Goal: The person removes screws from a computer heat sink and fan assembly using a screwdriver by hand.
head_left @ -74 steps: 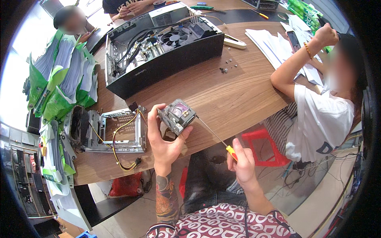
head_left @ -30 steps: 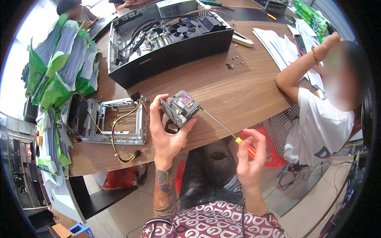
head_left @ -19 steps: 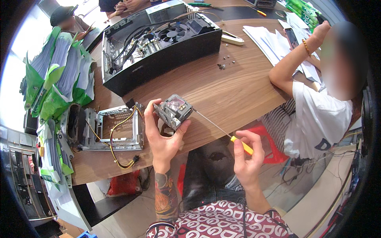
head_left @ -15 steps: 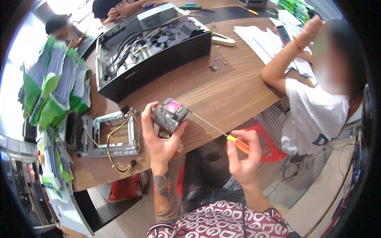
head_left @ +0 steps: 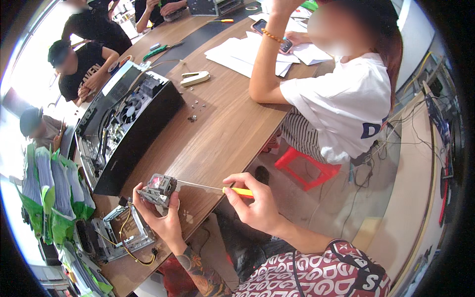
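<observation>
My left hand (head_left: 161, 222) grips a small boxy grey computer part (head_left: 158, 192) with a pinkish label, holding it raised near the table's front edge. Between the thumb and fingers of my right hand (head_left: 260, 210) is a screwdriver (head_left: 241, 192) with a yellow and red handle. Its long thin shaft points left and reaches the side of the grey part; whether the tip sits in a screw is too small to tell. Below my left hand lies a metal drive bracket (head_left: 147, 236) with a yellow and black cable (head_left: 124, 237).
An opened black computer case (head_left: 153, 131) stands beyond my left hand. Loose screws (head_left: 192, 119) and a whitish stapler (head_left: 195, 78) lie farther back. Green-covered paper stacks (head_left: 64, 195) line the left. At right sits a person in a white shirt (head_left: 341, 94), beside a red stool (head_left: 307, 171).
The view has swung to the right and up, so the table and case appear farther left. Both hands still hold the grey part and the screwdriver.
</observation>
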### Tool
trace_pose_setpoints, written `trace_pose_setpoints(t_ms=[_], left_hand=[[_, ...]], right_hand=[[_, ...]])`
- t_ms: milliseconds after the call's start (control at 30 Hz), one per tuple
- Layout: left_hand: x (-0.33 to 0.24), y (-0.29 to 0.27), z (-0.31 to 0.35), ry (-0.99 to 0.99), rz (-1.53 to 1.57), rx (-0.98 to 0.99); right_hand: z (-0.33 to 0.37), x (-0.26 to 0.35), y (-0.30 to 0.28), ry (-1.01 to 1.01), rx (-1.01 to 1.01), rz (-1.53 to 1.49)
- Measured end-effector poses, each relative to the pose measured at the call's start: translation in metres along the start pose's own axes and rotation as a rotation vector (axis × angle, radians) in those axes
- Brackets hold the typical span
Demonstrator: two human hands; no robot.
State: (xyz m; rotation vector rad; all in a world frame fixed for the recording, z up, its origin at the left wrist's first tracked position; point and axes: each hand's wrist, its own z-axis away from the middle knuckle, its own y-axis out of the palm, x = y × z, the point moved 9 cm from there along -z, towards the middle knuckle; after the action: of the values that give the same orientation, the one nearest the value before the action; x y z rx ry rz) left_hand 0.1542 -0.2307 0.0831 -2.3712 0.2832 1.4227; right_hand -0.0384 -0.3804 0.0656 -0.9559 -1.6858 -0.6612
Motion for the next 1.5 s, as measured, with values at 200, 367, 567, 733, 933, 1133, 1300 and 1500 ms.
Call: trace_pose_setpoints(t_ms=[200,367,567,733,933,1133,1300,1500], left_hand=[[0.0,0.004,-0.014,-0.051,0.022,0.036],[-0.002,0.01,-0.012,-0.052,-0.007,0.042],[0.001,0.004,-0.007,-0.045,0.0,-0.003],[0.003,-0.001,-0.005,-0.024,0.029,-0.048],[0.0,-0.001,-0.005,-0.019,-0.022,-0.045],[0.008,-0.001,-0.004,-0.133,0.087,-0.056],[0.005,-0.003,-0.007,-0.138,0.177,-0.068],[0.008,-0.003,-0.006,-0.105,0.111,-0.048]], right_hand=[[-0.006,0.006,0.0,-0.097,-0.009,0.064],[-0.003,0.0,-0.001,-0.036,-0.017,0.109],[-0.007,-0.017,0.006,0.147,0.054,0.083],[-0.007,0.003,0.006,-0.044,0.015,0.177],[-0.009,0.034,0.002,-0.266,-0.007,0.207],[-0.011,0.023,0.007,-0.141,0.046,0.063],[-0.007,-0.002,0.018,0.187,0.132,-0.084],[0.0,-0.018,0.021,0.386,0.14,-0.433]])
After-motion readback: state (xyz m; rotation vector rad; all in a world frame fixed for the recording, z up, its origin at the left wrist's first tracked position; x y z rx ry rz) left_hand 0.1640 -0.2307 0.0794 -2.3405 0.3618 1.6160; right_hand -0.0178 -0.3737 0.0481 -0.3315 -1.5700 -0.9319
